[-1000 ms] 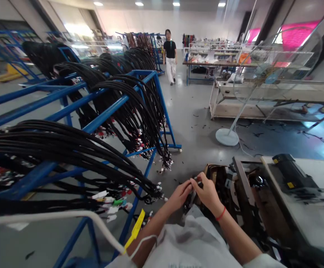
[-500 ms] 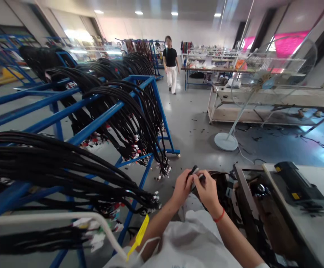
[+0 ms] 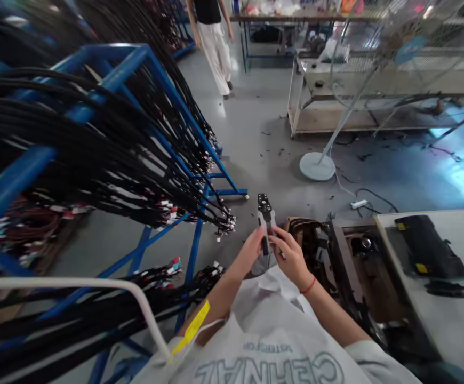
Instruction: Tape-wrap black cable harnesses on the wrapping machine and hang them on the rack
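Note:
A pair of wire strippers (image 3: 265, 213) with a black, hole-dotted head and grey-and-black handles points away from me, in front of my body. My left hand (image 3: 253, 244) is closed round the left handle. My right hand (image 3: 290, 253) has its fingers bent against the other handle; part of that handle is hidden behind them. The jaws of the tool are too small to make out clearly.
To my left, blue racks (image 3: 200, 128) carry bundles of black cable harnesses (image 3: 108, 144). A fan stand (image 3: 317, 166) is ahead on the right. Open bins (image 3: 340, 250) and a table with a black case (image 3: 432, 245) lie right. A person (image 3: 215, 45) stands beyond.
My view has tilted downward. The wire strippers, mostly covered by my hands before, now show with their head pointing forward. The person ahead has come nearer.

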Demonstrator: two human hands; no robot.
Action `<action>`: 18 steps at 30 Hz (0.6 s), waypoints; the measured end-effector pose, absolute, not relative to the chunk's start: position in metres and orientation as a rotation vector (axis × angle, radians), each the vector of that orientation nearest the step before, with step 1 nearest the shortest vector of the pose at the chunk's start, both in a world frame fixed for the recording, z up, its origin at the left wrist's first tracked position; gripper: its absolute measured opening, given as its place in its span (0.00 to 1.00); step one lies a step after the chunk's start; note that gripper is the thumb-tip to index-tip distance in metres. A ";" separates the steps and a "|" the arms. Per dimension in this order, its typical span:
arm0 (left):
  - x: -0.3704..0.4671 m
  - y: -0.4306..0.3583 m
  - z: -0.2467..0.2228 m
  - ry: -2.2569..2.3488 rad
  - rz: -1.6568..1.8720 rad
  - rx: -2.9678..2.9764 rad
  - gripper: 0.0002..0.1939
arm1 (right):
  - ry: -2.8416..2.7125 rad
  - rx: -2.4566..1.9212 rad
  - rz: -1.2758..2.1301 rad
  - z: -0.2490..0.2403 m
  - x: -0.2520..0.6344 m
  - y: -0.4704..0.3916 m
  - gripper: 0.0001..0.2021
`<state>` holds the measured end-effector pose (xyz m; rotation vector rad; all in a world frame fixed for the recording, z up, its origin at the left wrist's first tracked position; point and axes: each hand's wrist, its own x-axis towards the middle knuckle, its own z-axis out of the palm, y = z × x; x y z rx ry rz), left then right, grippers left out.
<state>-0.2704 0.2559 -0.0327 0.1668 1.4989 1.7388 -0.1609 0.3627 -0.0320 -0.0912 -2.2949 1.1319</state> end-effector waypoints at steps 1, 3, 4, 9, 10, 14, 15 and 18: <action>-0.281 0.266 -0.034 1.518 1.708 0.163 0.26 | -2.285 -0.079 1.218 -0.038 -0.170 0.370 0.20; -0.308 0.287 -0.039 1.614 1.635 0.193 0.26 | -2.166 -0.147 1.508 -0.054 -0.191 0.390 0.22; -0.324 0.300 -0.043 1.652 1.588 0.219 0.27 | -2.058 -0.248 1.675 -0.063 -0.205 0.402 0.21; -0.410 0.382 -0.067 1.739 1.383 0.441 0.25 | -1.611 -0.929 2.178 -0.108 -0.304 0.472 0.19; -0.425 0.399 -0.069 1.746 1.363 0.478 0.26 | -1.554 -0.993 2.227 -0.113 -0.325 0.485 0.21; -0.469 0.454 -0.063 1.700 1.269 0.387 0.31 | -1.329 -1.085 2.363 -0.110 -0.384 0.524 0.25; -0.477 0.463 -0.058 1.682 1.247 0.317 0.32 | -1.320 -1.091 2.374 -0.106 -0.393 0.532 0.25; -0.501 0.482 -0.044 1.604 1.213 0.200 0.34 | -1.457 -1.016 2.345 -0.095 -0.407 0.554 0.23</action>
